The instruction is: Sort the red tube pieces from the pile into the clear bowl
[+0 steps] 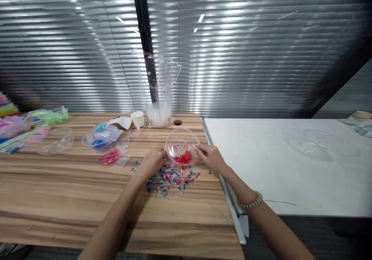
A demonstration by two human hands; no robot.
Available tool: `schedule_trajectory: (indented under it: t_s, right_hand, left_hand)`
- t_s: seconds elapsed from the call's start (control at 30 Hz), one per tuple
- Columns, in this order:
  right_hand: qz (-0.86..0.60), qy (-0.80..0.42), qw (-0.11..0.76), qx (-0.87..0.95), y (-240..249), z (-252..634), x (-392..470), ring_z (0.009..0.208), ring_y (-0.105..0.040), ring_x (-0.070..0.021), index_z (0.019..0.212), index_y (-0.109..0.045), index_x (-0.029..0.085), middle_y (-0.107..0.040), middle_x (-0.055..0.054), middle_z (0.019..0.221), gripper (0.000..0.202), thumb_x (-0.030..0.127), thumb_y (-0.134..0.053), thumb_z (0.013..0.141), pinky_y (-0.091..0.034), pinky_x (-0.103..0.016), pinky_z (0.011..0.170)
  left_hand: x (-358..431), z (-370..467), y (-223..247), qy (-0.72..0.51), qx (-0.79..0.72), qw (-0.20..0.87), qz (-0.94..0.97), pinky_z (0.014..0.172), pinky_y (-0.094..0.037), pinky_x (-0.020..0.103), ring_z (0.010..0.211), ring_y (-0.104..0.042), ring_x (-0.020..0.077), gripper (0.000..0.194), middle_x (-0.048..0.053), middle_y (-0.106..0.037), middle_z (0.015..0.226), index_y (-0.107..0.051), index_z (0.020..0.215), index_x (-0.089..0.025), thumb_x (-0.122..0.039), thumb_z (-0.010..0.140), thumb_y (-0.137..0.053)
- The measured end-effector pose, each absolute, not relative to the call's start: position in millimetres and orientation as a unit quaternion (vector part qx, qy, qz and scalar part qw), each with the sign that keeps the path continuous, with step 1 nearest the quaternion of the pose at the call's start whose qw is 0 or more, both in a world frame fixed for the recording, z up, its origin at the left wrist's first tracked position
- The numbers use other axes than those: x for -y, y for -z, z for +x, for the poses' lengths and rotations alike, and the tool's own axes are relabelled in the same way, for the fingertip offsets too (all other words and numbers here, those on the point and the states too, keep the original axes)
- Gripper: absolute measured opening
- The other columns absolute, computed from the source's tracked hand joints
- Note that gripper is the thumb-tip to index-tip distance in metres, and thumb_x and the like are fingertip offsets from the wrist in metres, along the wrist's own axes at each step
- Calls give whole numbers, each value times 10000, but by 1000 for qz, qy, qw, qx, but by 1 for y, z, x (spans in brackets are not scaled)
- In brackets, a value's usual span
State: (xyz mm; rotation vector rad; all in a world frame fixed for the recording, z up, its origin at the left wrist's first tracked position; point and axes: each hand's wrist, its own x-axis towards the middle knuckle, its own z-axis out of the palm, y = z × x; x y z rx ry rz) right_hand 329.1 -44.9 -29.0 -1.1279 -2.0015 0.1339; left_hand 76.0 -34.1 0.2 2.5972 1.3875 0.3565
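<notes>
A clear round bowl (182,145) with red pieces (183,157) inside is tilted toward me above the wooden table. My right hand (211,157) pinches its right rim. At the bowl's left edge is my left hand (154,161), fingers closed together; whether they grip the rim or a small piece is hidden. Below the bowl, a loose pile of small blue, red and clear tube pieces (171,179) spreads over the wood, partly beside my left fingers.
Left of the pile lie a bag of red pieces (109,156) and a clear container with blue bags (101,139). Behind stand a paper cup (137,119) and stacked clear bowls (159,113). Clear lids (331,143) rest on the white table (261,155).
</notes>
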Motion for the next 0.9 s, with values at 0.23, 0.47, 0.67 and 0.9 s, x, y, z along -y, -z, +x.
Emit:
schedule_trajectory:
  t_s: [0.23,0.47,0.67,0.9]
  right_hand:
    - [-449,-53,408,793,28,328,46,549,-511,-113,834,-660,178,-629,-11,652,286,291,-407,904,-344,-230,536]
    - [-448,-56,408,794,29,329,46,559,-519,-115,883,-658,185,-638,-15,679,272,299,-411,904,-348,-230,538]
    - [-444,-57,399,801,28,329,45,576,-524,-115,832,-649,185,-639,-20,696,282,285,-397,910,-352,-231,552]
    - [-444,-52,396,802,26,329,46,585,-527,-115,784,-632,176,-639,-25,706,296,287,-390,911,-352,-230,558]
  left_hand:
    - [33,75,1,-110,-463,80,876,925,-412,322,1079,-519,216,208,93,-606,1060,-622,942,-170,-165,833,-445]
    - [34,75,1,-106,-469,83,873,939,-407,328,1078,-520,214,211,89,-610,1046,-620,970,-178,-183,834,-458]
    - [33,75,3,-115,-472,87,870,952,-402,339,1066,-525,218,210,94,-612,1046,-625,981,-178,-222,838,-478]
    - [33,76,3,-114,-461,76,877,964,-392,336,1081,-515,211,199,95,-610,1029,-625,956,-164,-224,851,-467]
